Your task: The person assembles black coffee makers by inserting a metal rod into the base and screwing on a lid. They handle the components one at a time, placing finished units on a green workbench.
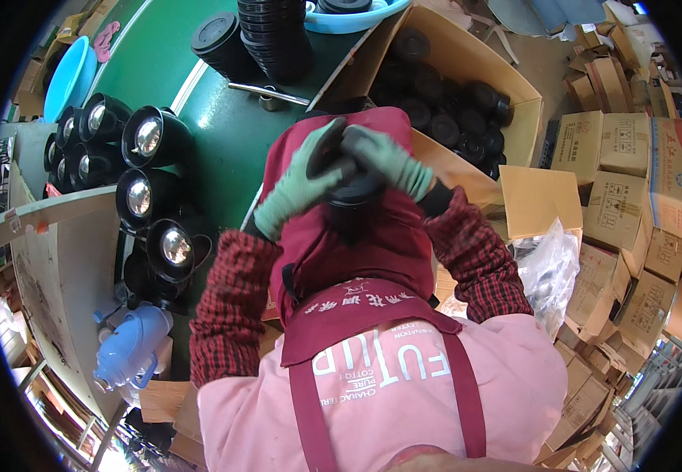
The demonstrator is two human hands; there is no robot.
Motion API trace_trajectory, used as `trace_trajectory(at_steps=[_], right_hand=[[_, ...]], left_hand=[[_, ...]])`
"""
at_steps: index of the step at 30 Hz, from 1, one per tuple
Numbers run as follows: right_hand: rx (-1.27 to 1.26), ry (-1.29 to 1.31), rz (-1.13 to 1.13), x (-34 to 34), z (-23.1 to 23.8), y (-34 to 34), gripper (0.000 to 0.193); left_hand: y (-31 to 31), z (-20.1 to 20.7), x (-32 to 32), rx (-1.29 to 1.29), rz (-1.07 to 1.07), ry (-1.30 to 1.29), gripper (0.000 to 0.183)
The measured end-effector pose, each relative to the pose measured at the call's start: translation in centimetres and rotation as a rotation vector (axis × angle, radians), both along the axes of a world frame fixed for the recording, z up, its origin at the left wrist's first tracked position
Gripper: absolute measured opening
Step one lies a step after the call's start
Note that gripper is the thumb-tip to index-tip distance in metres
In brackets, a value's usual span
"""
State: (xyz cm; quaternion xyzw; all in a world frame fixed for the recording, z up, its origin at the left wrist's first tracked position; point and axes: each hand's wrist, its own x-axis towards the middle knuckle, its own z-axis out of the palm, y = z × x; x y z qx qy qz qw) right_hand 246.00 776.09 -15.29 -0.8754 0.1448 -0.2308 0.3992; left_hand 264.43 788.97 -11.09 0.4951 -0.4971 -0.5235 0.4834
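Note:
Both my hands wear pale green work gloves with dark palms and meet over the maroon apron on my lap. Between them is a black round plastic part, its lower portion dim against the cloth. My left hand grips it from the left, fingers curled in. My right hand lies over its top and right side, fingers bent down. The gloves cover much of the part, so its exact kind cannot be made out.
On the green table stand stacked black cup-like parts, a metal rod and black jugs with mirrored insides. An open carton of black round parts stands ahead right. A blue jug sits left; cartons pile right.

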Motion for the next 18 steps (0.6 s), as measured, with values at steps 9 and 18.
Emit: trace_trajectory(at_steps=[9,18], right_hand=[[-0.084,0.641,-0.145,15.6,-3.3,-5.8,0.062],[0.032,0.356,0.063,9.7,2.5,-7.3,0.046]], left_hand=[[3.8,-2.6,-1.9,-0.220,0.170,-0.461,0.093],[3.2,4.1,3.4,-0.309,0.638,-0.488,0.087]])
